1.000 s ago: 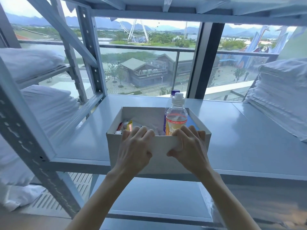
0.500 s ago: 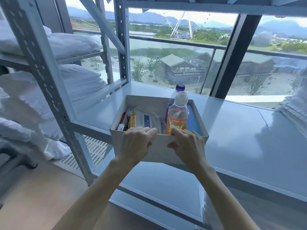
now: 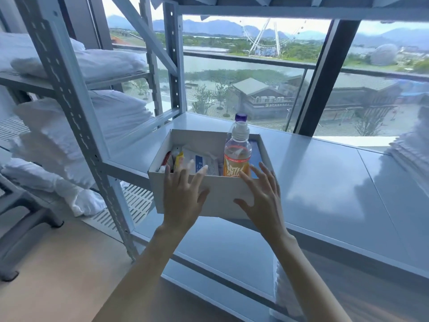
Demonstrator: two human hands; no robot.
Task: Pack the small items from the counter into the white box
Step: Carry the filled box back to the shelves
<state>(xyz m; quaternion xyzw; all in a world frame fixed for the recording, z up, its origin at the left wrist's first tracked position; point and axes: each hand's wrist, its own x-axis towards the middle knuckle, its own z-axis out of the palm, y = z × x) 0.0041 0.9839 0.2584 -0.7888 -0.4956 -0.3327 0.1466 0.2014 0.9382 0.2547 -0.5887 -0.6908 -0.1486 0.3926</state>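
In the head view, the white box (image 3: 219,194) stood on the grey metal shelf (image 3: 325,182), close to the shelf's front edge and toward its left end, lid off. Inside it, an orange drink bottle (image 3: 237,156) with a clear cap stood upright at the right, and a second bottle with a purple cap (image 3: 240,117) stood just behind it. A blue item (image 3: 255,152) lay against the box's right wall. To the left lay a white packet with a blue mark (image 3: 204,161), a yellow packet (image 3: 179,160) on its edge and some small red and white pieces near the left wall.

The left hand (image 3: 183,194) was in front of the box's near wall, fingers straight and spread wide, their tips just above the rim. The right hand (image 3: 262,196) was likewise spread wide at the near right corner, thumb pointing left across the wall. Neither gripped anything; whether the palms touched the cardboard could not be told.

Folded white linen (image 3: 111,112) filled the rack at the left, and more was stacked at the right edge (image 3: 413,154). Behind the shelf a window (image 3: 255,77) showed buildings, water and a big wheel.
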